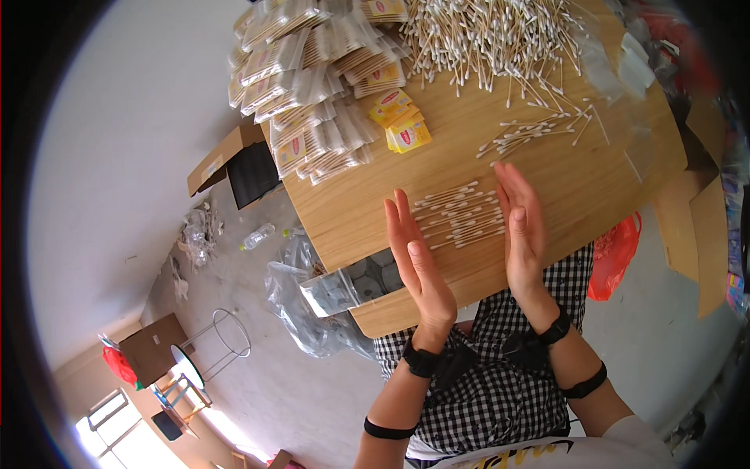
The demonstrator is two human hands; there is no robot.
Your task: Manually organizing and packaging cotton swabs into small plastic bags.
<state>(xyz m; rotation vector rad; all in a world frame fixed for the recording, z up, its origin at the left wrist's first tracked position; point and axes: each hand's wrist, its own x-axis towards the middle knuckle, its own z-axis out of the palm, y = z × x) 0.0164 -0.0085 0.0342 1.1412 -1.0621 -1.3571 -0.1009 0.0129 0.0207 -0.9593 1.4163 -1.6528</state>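
Cotton swabs lie side by side in a loose flat layer near the table's front edge, their white tips at uneven lengths. My left hand is upright along their left ends, fingers stretched and holding nothing. Facing it, my right hand stands at the right ends, its fingers also straight and its palm turned inward. Whether either palm touches the tips is hard to tell. Beyond my right fingertips, more loose swabs are scattered, trailing from a big heap of swabs at the back.
Stacked clear packets of swabs cover the table's back left, beside small yellow cards. Clear plastic bags lie at the right edge. Below the table's left side is a compartment with grey round items. A red bag hangs at right.
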